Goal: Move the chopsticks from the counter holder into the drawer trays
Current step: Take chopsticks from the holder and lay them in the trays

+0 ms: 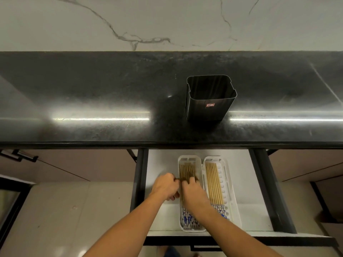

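Observation:
A steel holder stands on the black counter, and I see no chopsticks in it. Below, the open drawer holds two white trays side by side. The left tray and the right tray each carry several wooden chopsticks with blue-patterned ends, the left bundle and the right bundle. My right hand lies on the left bundle with fingers spread flat over it. My left hand has curled fingers at the left tray's left rim and seems to grip it.
The black counter overhangs the back of the drawer. Dark drawer rails run along both sides. A white liner covers the drawer floor beside the trays. Cabinet fronts with dark handles flank the drawer, above a tiled floor.

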